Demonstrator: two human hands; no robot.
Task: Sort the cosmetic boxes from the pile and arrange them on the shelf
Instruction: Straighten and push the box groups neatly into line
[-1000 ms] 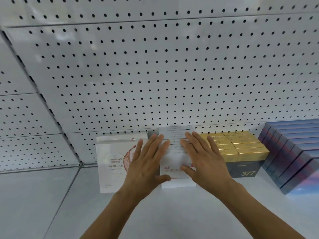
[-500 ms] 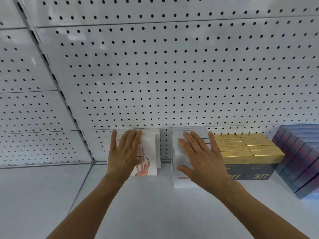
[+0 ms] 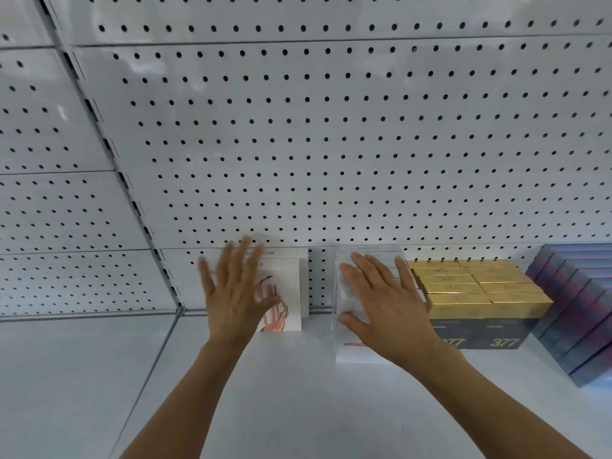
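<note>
My left hand (image 3: 236, 293) is spread flat, its fingers (image 3: 246, 256) straight and a little blurred, in front of the white flat cosmetic boxes with a pink-red drawing on the face (image 3: 281, 293); whether the palm actually touches the front box I cannot tell. These boxes stand upright, one behind another, back toward the wall panel. My right hand (image 3: 385, 309) is also flat with straight fingers, laid over the front of the row of white, glossy cosmetic boxes with a thin red strip low on the face (image 3: 344, 349), gripping nothing. That row runs back to the panel and stands just beside the white pictured boxes, with a narrow gap between the two groups. Just right of my right hand sit the gold-topped cosmetic boxes with dark fronts printed "377" (image 3: 480, 293), packed tight in two columns. Further right, at the frame edge, a stepped rank of dark blue-purple cosmetic boxes (image 3: 579, 309) angles toward me. All four groups rest on the plain white metal shelf (image 3: 298, 399), whose front part is bare. Behind them rises a white pegboard back panel dotted with round black holes (image 3: 331, 144), and a slotted upright post (image 3: 132, 207) divides it from the neighbouring bay on the left.
</note>
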